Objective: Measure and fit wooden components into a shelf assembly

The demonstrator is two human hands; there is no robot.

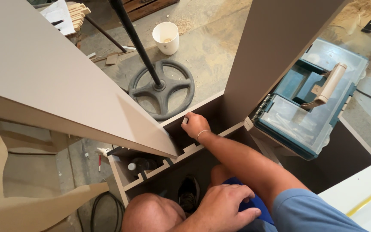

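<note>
Below you, on a dusty concrete floor [211, 47] strewn with sawdust, stands a dark brown cabinet carcass [202, 111] with notched rails along its near edge. Your right hand [195, 124] reaches down into its far corner, fingers curled and pinching a small light fitting [185, 120] against the inner face of the upright panel [271, 47] that rises on the right. A thin bracelet circles that wrist. Your left hand [226, 208] rests near you on your thigh, fingers spread and relaxed, holding nothing. Between your bare knees a dark shoe [189, 194] shows on the floor.

To the left, a broad grey-brown panel [44, 77] leans across the scene, its lower point ending just beside the corner where you work. Inside the carcass, under that panel, lies a dark bottle with a white cap [139, 164]. On the right, a teal toolbox [310, 99] with a clear lid and a beige handle sits just beside the upright panel. Far from you, a black round stand base [162, 88] with spokes carries a slanting black pole, and a white bucket [166, 38] stands beyond it. A stack of light wooden strips [77, 13] sits at the far left, and a black cable [97, 210] loops on the floor near the left.
</note>
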